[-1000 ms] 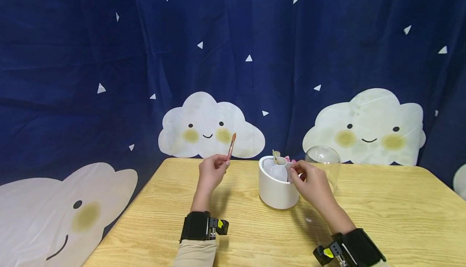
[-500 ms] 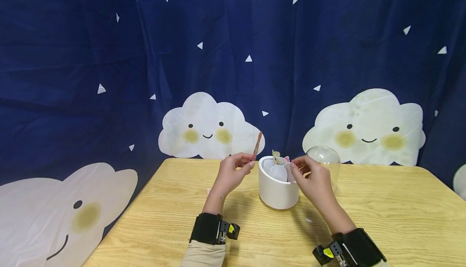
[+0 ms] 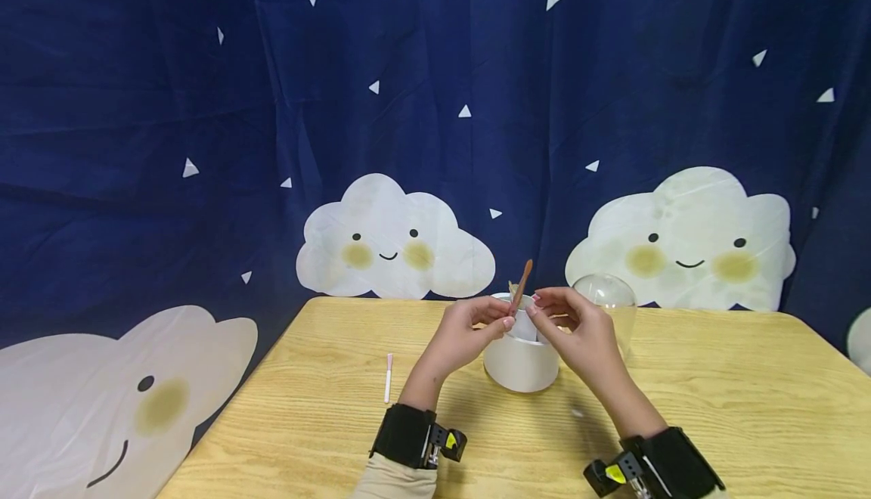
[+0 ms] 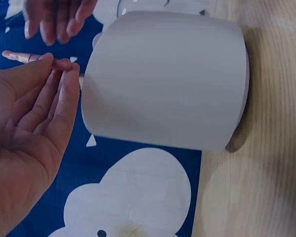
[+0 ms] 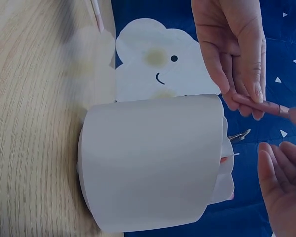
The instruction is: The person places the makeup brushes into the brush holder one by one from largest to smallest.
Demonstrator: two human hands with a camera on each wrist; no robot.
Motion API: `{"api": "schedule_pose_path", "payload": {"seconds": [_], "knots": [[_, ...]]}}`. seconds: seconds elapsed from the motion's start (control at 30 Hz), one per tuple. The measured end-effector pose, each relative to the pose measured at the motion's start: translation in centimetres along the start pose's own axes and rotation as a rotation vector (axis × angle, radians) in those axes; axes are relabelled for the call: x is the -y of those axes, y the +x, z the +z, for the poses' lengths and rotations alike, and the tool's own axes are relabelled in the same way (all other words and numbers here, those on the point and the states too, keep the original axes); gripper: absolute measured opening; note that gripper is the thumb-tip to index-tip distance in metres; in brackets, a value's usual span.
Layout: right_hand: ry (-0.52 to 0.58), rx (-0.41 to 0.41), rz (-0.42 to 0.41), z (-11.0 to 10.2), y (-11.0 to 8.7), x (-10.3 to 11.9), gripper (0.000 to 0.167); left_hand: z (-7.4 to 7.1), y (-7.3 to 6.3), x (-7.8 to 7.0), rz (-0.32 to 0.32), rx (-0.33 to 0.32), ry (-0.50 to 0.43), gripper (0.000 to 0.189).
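Note:
My left hand [image 3: 469, 333] pinches a slim brush with a brown tip [image 3: 521, 286] between thumb and fingers, in front of a white round organizer [image 3: 520, 367]. Its pink handle [image 5: 261, 104] shows in the right wrist view. Close by on the right, my right hand [image 3: 578, 325] is held by the organizer's rim with its thumb near the brush. In the left wrist view the fingers of the right hand [image 4: 59, 19] look relaxed, with nothing seen between them. Petal-shaped compartments fill the organizer, and a few items poke out of it, mostly hidden.
A clear dome [image 3: 605, 291] stands behind the right hand. Left of the organizer, a thin white stick with a pink end [image 3: 389, 378] lies on the wooden table [image 3: 292, 423]. A dark blue curtain with white clouds [image 3: 395, 234] hangs behind the table.
My left hand has carried the brush rightward to the organizer, uncovering the white stick on the table. My right hand has shifted slightly left and up beside the rim.

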State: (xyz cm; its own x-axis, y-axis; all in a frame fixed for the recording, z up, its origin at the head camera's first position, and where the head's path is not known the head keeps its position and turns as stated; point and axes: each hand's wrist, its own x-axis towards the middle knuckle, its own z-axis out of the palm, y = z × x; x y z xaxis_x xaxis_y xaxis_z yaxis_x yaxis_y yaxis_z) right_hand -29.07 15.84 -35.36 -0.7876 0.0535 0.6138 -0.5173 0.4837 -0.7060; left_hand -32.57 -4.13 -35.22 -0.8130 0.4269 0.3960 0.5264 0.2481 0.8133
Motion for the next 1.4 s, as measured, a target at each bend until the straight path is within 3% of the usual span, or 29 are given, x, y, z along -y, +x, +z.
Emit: {"api": "schedule_pose_path", "payload": {"seconds": [0.33,0.53,1.17,1.3,1.4], "knots": [[0.079,-0.010,0.001,-0.3,0.0,0.6,0.025,1.1,0.0,-0.6,0.023,0.061,0.038,0.019],[0.103,-0.033,-0.004,-0.3,-0.1,0.9,0.021,1.4,0.0,-0.6,0.043,0.071,0.024,0.019],[0.132,-0.035,-0.018,-0.4,0.0,1.0,0.018,1.6,0.0,-0.8,0.017,0.081,0.037,0.021],[0.119,-0.044,-0.016,-0.7,0.1,1.0,0.017,1.2,0.0,-0.8,0.024,0.064,0.065,0.022],[0.117,-0.053,-0.023,-0.9,0.3,0.9,0.015,0.8,0.0,-0.8,0.024,0.015,0.074,0.020]]}}
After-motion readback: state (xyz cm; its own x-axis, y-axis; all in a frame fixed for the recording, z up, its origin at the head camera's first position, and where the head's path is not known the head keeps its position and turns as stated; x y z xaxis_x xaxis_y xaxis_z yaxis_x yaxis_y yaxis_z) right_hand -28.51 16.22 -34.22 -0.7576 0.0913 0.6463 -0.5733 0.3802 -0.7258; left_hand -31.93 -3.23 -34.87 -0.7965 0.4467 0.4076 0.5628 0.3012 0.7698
